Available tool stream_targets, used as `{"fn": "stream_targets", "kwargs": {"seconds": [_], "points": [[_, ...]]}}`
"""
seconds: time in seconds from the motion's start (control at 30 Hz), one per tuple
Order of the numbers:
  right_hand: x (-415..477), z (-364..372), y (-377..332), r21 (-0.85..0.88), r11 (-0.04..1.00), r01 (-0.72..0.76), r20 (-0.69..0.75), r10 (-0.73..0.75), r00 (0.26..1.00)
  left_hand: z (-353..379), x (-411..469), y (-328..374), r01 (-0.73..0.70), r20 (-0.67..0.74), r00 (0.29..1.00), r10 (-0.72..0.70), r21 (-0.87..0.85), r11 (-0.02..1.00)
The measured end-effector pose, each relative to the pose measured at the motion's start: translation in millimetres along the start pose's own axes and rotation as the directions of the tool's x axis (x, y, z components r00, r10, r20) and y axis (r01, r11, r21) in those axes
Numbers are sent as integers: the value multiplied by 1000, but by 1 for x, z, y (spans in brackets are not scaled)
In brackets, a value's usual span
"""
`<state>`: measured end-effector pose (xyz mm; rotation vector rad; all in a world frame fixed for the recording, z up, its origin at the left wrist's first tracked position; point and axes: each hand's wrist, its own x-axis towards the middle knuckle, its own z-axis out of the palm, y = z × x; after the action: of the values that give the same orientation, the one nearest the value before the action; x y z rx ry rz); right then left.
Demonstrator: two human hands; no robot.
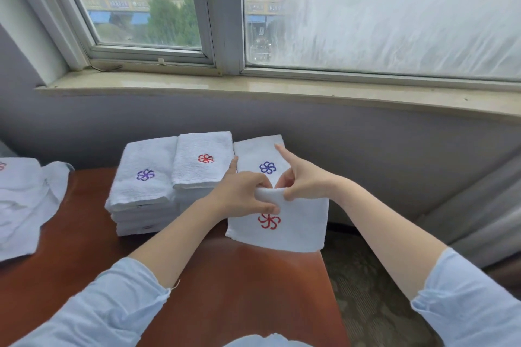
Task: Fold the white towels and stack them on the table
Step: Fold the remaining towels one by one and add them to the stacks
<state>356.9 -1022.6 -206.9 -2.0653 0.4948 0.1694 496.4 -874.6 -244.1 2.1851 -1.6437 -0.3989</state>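
Observation:
A folded white towel with a red flower mark [296,225] hangs above the table's right part, held by its top fold. My left hand [242,191] pinches that fold from the left and my right hand [301,183] pinches it from the right, index finger pointing up. Behind it lies a folded towel with a blue mark [259,155]. To the left stand two stacks of folded towels, one topped with a purple mark [143,177] and one with a red mark [203,160].
The reddish-brown table [225,276] ends at its right edge near the held towel, with carpet beyond. Loose unfolded white towels [22,200] lie at the far left. A grey wall and a window sill [253,87] rise behind the stacks.

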Motion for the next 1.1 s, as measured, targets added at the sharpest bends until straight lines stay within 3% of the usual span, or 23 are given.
{"fn": "stream_targets", "kwargs": {"seconds": [0.23, 0.33, 0.4, 0.53, 0.63, 0.73, 0.9, 1.03, 1.1], "points": [[2, 12, 5, -57, 998, 20, 18, -19, 1000, 9, -7, 0, 121, 202, 974, -105, -68, 990], [5, 13, 9, -70, 996, 53, -4, -53, 999, 9, -9, -3, 163, 211, 969, -131, -139, 977], [7, 14, 11, -98, 992, 82, -70, -89, 994, 7, -10, -4, 170, 187, 972, -141, -153, 973], [10, 15, 17, -80, 994, 80, -346, -103, 933, -1, -16, -11, 192, 120, 979, -163, -298, 935], [12, 19, 26, 133, 985, 113, -484, -35, 874, -8, -22, -12, 235, 87, 971, -222, -506, 830], [13, 26, 31, 353, 928, 120, -518, 87, 851, -12, -26, -12, 264, 76, 956, -285, -652, 710], [14, 36, 40, 482, 870, 103, -520, 190, 833, -13, -28, -14, 259, 64, 929, -364, -817, 516], [15, 40, 45, 713, 688, 135, -323, 151, 934, -12, -22, -16, 205, 50, 912, -407, -915, 348], [15, 43, 43, 717, 682, 141, -279, 96, 956, -12, -17, -14, 179, 30, 905, -423, -931, 318]]}}
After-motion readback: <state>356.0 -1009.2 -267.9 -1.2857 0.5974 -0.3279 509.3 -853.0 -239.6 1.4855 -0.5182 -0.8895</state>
